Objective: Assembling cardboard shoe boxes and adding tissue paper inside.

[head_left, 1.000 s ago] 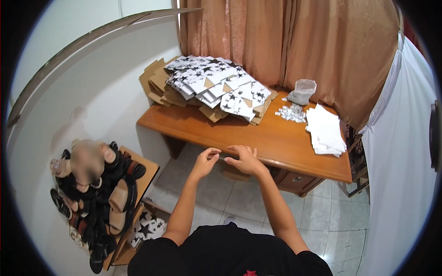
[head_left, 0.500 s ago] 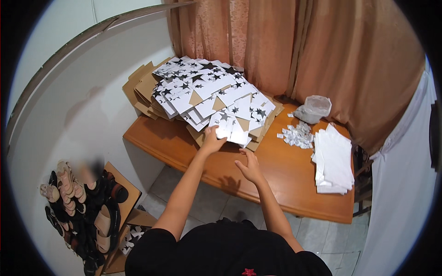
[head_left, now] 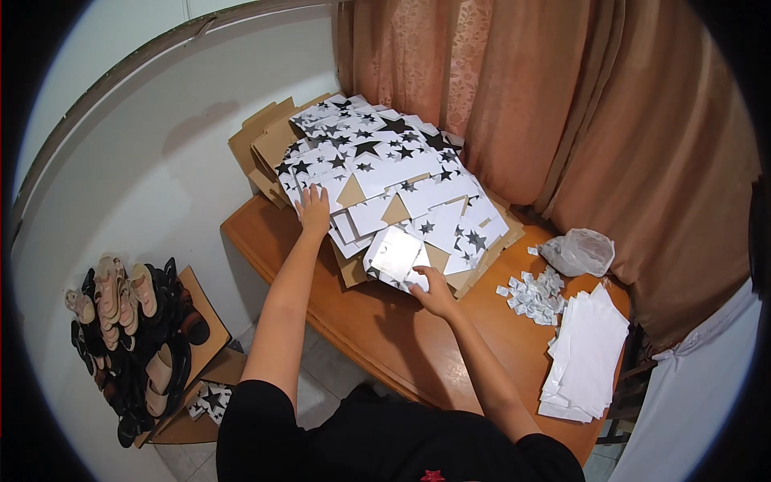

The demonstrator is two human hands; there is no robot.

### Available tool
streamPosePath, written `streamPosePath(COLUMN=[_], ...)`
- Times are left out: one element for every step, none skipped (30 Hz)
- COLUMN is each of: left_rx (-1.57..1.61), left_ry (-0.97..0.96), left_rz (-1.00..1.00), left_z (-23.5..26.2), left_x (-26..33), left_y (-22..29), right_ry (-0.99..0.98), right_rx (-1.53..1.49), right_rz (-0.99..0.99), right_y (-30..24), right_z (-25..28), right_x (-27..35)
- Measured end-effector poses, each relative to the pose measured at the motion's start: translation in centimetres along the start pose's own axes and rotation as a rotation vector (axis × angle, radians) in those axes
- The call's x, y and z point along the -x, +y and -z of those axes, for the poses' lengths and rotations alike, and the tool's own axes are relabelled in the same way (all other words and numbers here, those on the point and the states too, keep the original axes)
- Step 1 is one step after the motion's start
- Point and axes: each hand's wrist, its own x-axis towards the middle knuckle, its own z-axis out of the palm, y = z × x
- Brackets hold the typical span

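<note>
A large heap of flat white cardboard sheets with black stars (head_left: 365, 149) lies on the table. At the heap's left edge, my left hand (head_left: 314, 212) rests with its fingers stretched out over the sheets. A smaller star-patterned cardboard piece (head_left: 397, 255) lies at the near edge of the heap, its pale top panel catching the light. My right hand (head_left: 434, 292) has its thumb and fingers at that piece's right corner and appears to pinch it. How far the fingers reach under the corner is hidden.
To the right on the wooden table (head_left: 466, 341) are small silvery packets (head_left: 534, 296), a clear plastic bag (head_left: 580, 251) and a stack of white paper (head_left: 586, 353). Brown cardboard (head_left: 269, 145) sticks out behind the heap. Sandals and shoes (head_left: 120, 321) fill a rack at left.
My left hand has let go of the small cardboard piece and moved left onto the heap. My right hand has come to the piece's corner. The view has shifted.
</note>
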Motion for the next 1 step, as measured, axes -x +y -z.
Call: streamPosePath(left_rx=[0.011], left_ry=[-0.109], left_rz=[-0.015], left_z=[-0.15], left_x=[-0.48], left_y=[-0.30], right_ry=[-0.017], right_rx=[-0.016], right_rz=[-0.031], right_y=[0.29], right_z=[-0.06], right_x=[-0.71])
